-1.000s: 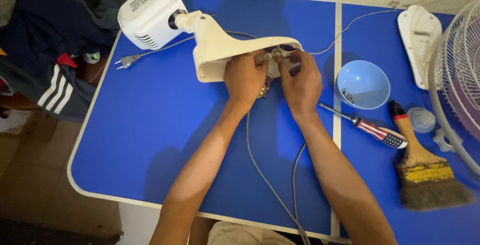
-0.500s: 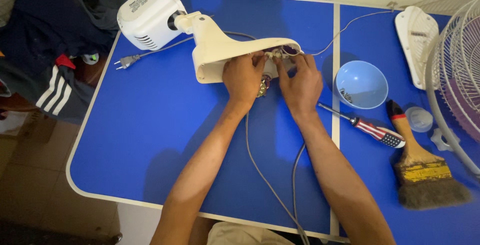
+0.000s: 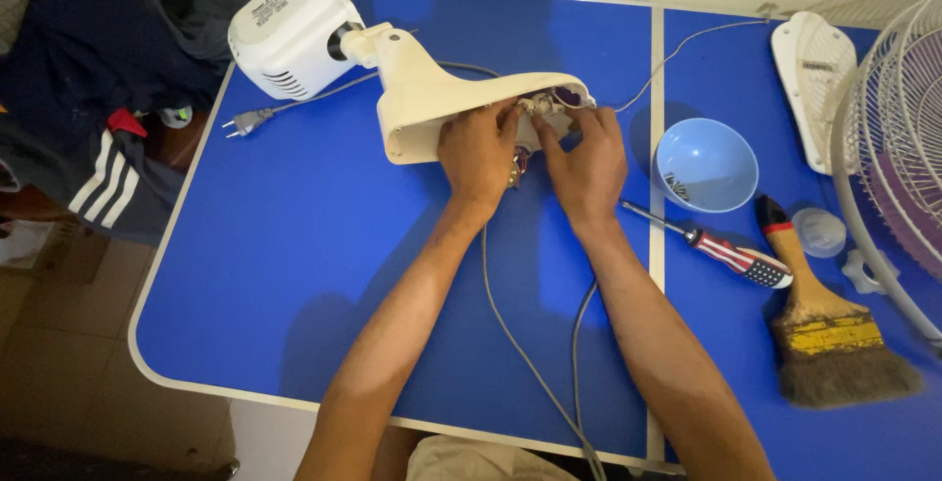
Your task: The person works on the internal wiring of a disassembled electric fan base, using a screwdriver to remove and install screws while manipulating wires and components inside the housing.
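On blue table (image 3: pixel 294 275): cream fan stand housing (image 3: pixel 432 98) laid on side, white motor unit (image 3: pixel 289 29) attached at far end. Left hand (image 3: pixel 478 152) and right hand (image 3: pixel 587 162) curled at open base, fingertips pinching internal wiring. Screwdriver (image 3: pixel 716 245) just right of right hand.

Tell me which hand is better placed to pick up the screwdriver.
Right. The right hand works at the open end of the fan neck, and the screwdriver lies just beside its wrist on the table. The left hand would probably have to cross over the right arm.
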